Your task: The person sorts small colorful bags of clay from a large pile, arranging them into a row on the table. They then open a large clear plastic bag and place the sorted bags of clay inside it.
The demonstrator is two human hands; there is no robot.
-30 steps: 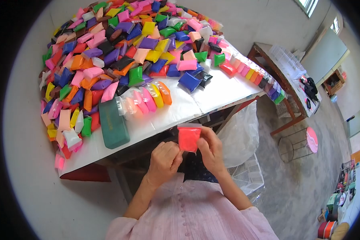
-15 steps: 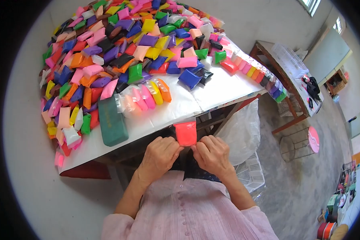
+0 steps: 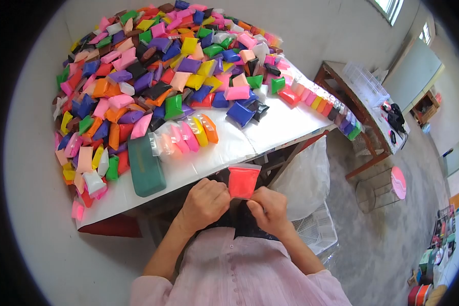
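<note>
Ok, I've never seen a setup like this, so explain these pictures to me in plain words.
There is no machine here: a person works with two bare hands. Every picture comes from one camera worn on the person's head, looking forward and down.

The white-covered table bears a large pile of small, soft-looking packets in many colours. Near its front edge are a dark green oblong case and, beside it, a short row of clear-edged packets, pink to orange. More packets line the table's right end.

The left hand and right hand hold a bright coral-red packet with clear edges by its lower corners, in front of the table.
</note>
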